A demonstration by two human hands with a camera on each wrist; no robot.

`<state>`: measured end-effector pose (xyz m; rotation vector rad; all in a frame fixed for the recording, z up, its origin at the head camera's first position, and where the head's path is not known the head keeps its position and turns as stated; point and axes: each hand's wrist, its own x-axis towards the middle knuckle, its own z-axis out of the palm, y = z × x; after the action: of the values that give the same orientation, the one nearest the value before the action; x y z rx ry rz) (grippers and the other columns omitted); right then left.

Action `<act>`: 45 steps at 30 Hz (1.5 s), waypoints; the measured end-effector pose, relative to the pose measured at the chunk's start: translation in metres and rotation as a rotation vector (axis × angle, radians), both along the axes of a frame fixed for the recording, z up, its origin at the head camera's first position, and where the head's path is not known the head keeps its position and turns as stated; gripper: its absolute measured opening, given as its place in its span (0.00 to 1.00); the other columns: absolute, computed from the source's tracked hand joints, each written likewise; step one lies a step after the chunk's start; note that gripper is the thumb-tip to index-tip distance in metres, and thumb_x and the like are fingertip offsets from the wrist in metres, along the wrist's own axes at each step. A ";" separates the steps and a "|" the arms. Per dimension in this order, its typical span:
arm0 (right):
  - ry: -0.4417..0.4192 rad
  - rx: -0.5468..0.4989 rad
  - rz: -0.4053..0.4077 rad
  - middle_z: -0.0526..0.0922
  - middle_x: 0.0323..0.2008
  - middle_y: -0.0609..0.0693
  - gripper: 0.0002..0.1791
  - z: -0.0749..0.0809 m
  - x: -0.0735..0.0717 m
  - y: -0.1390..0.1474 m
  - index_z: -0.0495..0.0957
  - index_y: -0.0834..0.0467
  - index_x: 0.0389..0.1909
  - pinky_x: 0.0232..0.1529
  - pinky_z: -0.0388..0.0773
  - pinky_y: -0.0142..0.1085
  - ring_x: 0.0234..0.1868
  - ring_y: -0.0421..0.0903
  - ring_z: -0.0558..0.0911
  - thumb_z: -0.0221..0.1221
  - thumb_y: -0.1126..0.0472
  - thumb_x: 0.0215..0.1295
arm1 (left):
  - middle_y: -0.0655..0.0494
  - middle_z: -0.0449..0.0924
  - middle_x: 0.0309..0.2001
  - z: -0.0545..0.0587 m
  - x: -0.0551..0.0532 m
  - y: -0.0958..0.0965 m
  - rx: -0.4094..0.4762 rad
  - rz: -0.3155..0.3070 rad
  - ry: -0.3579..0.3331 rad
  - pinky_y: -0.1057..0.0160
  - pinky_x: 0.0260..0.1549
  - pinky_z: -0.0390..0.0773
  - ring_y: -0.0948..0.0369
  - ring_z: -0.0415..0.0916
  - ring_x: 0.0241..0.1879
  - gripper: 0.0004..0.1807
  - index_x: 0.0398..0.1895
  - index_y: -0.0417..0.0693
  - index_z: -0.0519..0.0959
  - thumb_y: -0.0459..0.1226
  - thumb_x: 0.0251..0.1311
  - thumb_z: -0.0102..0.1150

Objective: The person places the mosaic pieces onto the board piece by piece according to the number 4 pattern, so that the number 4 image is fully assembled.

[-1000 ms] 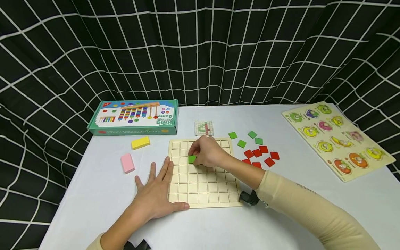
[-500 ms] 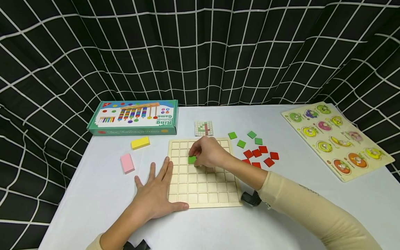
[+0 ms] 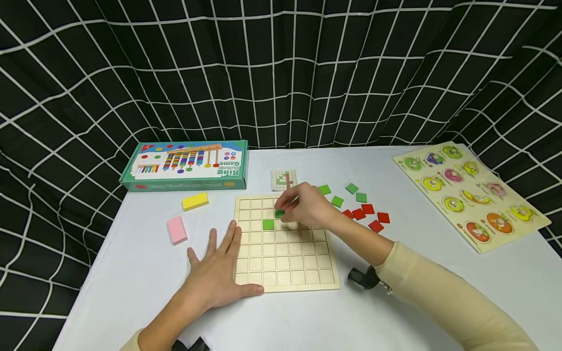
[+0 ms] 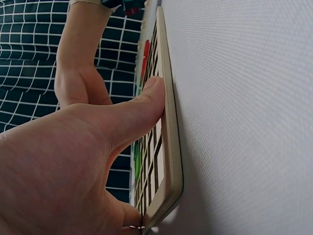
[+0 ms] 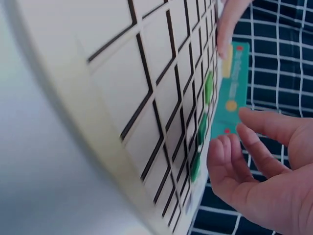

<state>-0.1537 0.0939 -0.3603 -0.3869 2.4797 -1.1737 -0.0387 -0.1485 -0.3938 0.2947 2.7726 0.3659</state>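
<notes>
A pale wooden grid board (image 3: 291, 265) lies on the white cloth. My left hand (image 3: 217, 278) is spread at its left side, fingertips along the left edge and thumb (image 4: 142, 105) across the near edge. Over the far part of the board hovers my right hand (image 3: 309, 207), fingers loosely bent, no tile between them in the right wrist view. One green tile (image 3: 268, 224) sits in a cell; another green tile (image 3: 279, 213) shows just under the right fingertips. The right wrist view shows a further green tile (image 5: 195, 167) on the board, covered by the hand in the head view.
Loose green tiles (image 3: 337, 201) and red tiles (image 3: 367, 209) lie right of the board. A small pattern card (image 3: 281, 180) is behind it. Farther out are a game box (image 3: 184, 165), yellow block (image 3: 195, 201), pink block (image 3: 177, 230) and fruit puzzle board (image 3: 474, 195).
My right hand has come off the green tile it was touching and shifted slightly right, uncovering another green tile. The left hand stays in place on the board.
</notes>
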 end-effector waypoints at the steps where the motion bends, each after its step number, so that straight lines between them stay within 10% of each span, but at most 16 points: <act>1: -0.004 -0.012 -0.007 0.89 0.38 0.52 0.13 0.000 -0.001 0.004 0.89 0.59 0.43 0.43 0.81 0.34 0.37 0.45 0.84 0.73 0.69 0.55 | 0.54 0.34 0.86 0.000 0.000 0.000 0.000 0.000 -0.001 0.11 0.59 0.43 0.33 0.38 0.82 0.77 0.86 0.46 0.43 0.78 0.42 0.67; 23: 0.021 0.013 -0.218 0.86 0.44 0.56 0.15 -0.002 -0.031 0.080 0.88 0.60 0.50 0.39 0.78 0.37 0.45 0.51 0.83 0.68 0.69 0.63 | 0.53 0.36 0.86 0.000 0.001 0.000 0.016 -0.009 0.034 0.10 0.58 0.45 0.32 0.40 0.82 0.76 0.85 0.45 0.45 0.76 0.42 0.69; 45: 0.047 0.124 -0.179 0.85 0.48 0.59 0.21 -0.028 -0.061 0.100 0.86 0.62 0.52 0.39 0.79 0.31 0.47 0.54 0.78 0.64 0.77 0.57 | 0.54 0.35 0.86 -0.001 0.001 0.000 0.014 -0.002 0.022 0.11 0.59 0.45 0.33 0.39 0.82 0.76 0.85 0.45 0.46 0.77 0.41 0.68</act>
<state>-0.2144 0.1937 -0.3879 -0.1625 2.6566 -1.0806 -0.0378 -0.1484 -0.3948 0.3068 2.7921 0.3842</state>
